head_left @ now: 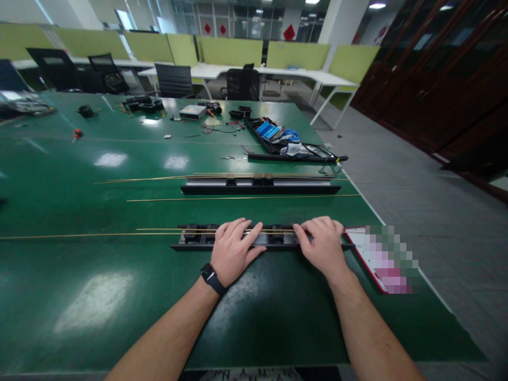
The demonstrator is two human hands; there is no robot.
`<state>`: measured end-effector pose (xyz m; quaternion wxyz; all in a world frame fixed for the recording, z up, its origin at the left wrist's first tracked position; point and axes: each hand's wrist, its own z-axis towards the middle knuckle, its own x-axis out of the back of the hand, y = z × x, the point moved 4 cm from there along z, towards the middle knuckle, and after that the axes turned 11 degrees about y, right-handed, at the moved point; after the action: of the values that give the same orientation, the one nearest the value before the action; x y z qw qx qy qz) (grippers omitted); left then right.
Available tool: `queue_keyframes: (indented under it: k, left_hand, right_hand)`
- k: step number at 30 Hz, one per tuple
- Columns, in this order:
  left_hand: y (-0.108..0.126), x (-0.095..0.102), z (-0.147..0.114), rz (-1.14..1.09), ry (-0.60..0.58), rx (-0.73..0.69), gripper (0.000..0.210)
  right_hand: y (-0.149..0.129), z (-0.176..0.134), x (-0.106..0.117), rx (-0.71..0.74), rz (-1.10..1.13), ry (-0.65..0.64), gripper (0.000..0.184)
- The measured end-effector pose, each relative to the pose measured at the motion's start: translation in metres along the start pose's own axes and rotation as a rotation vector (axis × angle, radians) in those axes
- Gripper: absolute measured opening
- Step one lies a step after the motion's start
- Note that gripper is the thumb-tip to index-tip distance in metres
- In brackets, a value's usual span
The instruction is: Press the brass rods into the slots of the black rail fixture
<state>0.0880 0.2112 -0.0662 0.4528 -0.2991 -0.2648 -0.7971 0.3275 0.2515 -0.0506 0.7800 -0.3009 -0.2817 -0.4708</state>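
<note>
A black rail (286, 245) with dark blocks on it lies crosswise in front of me on the green table. Long thin brass rods (159, 232) run along the top of the rail, and one extends far to the left. My left hand (234, 251), with a dark watch on the wrist, grips across the middle of the rail, thumb along the near side and fingers over the rods. Near the rail's right end my right hand (323, 243) is closed over it, thumb beside the rods and fingertips bent at the far side. What lies beneath both palms is hidden.
Beyond the hands lie a single brass rod (238, 198) and a second black rail (262, 189) with rods. A red-edged sheet (367, 259), partly blurred, is at right. Farther back are an open black case (273, 140) and scattered tools. The table's right edge (381, 217) runs close by.
</note>
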Motion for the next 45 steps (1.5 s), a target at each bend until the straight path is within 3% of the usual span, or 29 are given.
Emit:
queue_keyframes:
  k: [45]
  left_hand:
    - [-0.0001,-0.0003,0.0008,-0.002,0.004,0.005,0.050]
  right_hand:
    - [0.0024,0.0018,0.0019,-0.021,0.029,0.012,0.034]
